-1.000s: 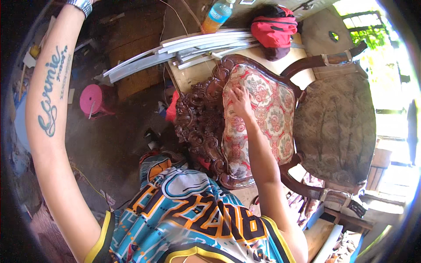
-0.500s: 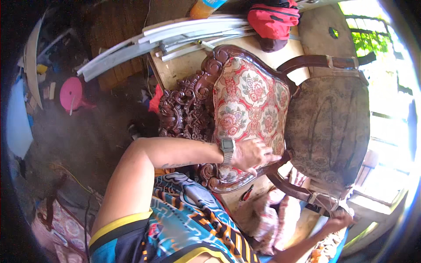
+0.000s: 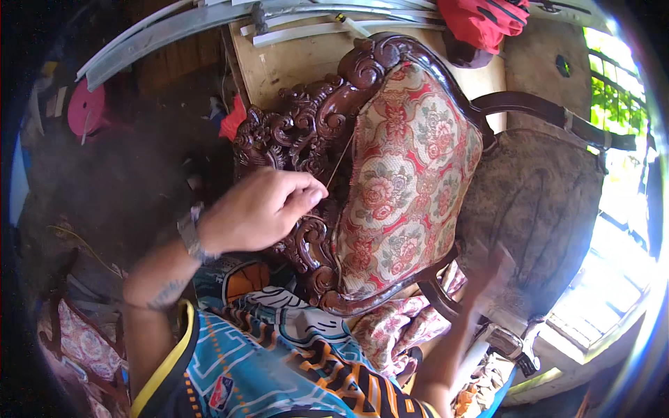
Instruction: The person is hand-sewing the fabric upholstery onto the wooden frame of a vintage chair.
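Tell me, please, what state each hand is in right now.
Left hand: closed, pinching a thin thread.
Right hand: blurred; whether open or closed cannot be told.

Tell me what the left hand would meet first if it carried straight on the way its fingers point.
Probably the left edge of the floral back panel; the left hand may be raised above it, though, so depth is unclear.

Your right hand (image 3: 496, 272), 4 o'clock: motion-blurred, fingers indistinct, can't tell if anything held. Your left hand (image 3: 254, 212), 9 o'clock: hides part of carved frame (image 3: 331, 125); pinched thread (image 3: 339, 164) too thin to trace fully. Red bag (image 3: 481, 24), 1 o'clock, and pale strips (image 3: 150, 45), 11 o'clock: cut by top edge.
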A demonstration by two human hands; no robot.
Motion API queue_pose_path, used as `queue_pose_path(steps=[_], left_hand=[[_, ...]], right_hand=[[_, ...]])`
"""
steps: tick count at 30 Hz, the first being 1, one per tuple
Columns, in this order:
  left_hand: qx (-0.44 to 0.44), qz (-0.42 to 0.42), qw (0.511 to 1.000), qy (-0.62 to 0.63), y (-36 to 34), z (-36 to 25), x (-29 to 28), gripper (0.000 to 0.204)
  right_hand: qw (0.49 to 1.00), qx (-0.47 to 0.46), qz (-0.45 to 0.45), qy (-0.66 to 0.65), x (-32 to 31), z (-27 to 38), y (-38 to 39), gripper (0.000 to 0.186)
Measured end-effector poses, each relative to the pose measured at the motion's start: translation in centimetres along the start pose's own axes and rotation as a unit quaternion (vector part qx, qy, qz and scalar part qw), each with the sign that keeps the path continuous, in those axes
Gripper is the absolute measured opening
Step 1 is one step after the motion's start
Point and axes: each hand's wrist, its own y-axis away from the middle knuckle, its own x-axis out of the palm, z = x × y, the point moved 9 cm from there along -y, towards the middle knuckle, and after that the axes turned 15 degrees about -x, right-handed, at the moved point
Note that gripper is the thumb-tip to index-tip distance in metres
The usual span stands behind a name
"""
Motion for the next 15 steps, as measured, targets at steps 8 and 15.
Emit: queue_pose_path(steps=[8,15], left_hand=[[-0.086,0.062,0.932,0.347,2.6,4.5,3.6,0.04],[-0.051,0.033,0.91,0.409,2.0,5.1,3.1,0.042]], right_hand=[[0.935,-0.012,0.071,-0.346,8.4,23.0,-13.7,0.042],[0.934,0.048,0.097,-0.34,9.8,23.0,-13.9,0.038]])
